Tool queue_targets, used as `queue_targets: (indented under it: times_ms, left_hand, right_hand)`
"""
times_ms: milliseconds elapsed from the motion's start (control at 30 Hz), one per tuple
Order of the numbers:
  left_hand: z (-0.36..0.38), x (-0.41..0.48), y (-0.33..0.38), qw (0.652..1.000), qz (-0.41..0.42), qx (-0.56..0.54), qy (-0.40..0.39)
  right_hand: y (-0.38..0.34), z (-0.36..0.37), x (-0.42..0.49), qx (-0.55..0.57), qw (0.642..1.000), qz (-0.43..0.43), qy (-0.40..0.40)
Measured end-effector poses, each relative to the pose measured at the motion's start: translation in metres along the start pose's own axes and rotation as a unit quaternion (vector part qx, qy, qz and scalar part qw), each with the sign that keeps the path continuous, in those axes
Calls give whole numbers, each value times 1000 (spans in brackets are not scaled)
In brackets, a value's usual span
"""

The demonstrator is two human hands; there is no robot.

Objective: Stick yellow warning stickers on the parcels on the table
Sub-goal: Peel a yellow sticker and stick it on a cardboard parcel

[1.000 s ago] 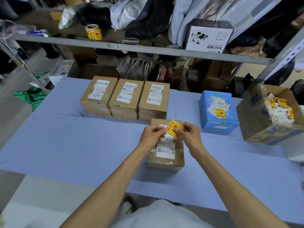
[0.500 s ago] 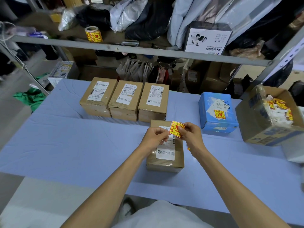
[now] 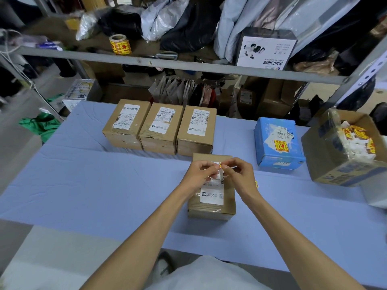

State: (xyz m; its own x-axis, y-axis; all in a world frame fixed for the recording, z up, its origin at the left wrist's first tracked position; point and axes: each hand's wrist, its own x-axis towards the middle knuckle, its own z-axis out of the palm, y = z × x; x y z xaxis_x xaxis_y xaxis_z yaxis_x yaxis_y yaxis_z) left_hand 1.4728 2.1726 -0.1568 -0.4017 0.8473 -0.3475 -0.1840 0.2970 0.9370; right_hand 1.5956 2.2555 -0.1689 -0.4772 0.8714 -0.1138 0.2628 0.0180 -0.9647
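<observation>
A brown parcel (image 3: 211, 203) with a white label lies in front of me on the blue table (image 3: 83, 185). Above its far end my left hand (image 3: 201, 171) and my right hand (image 3: 238, 174) pinch a yellow warning sticker (image 3: 220, 164) between their fingertips. Only a sliver of yellow and its white backing show. Three more brown parcels (image 3: 161, 127) stand in a row behind. A blue parcel (image 3: 278, 141) at the right carries a yellow sticker.
An open cardboard box (image 3: 343, 155) holding several yellow stickers and white backings sits at the right edge. A metal shelf rail (image 3: 167, 63) crosses behind the table, with a sticker roll (image 3: 120, 43), bags and a white box (image 3: 265, 50) on it.
The sticker faced me flat and yellow before; now it is turned or folded between the fingertips, mostly hidden. Both hands have drawn closer together over the parcel.
</observation>
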Motion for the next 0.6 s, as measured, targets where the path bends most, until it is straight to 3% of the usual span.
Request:
queue_targets:
  times_ms: [233,600]
  left_hand:
    - [1,0,4,999,7,-35,-14]
    - [0,0,2,1000,23,19,-3]
  right_hand:
    - [-3,4,0,47,998,10,-27]
    - [-5,3,-3,62,997,7,-39]
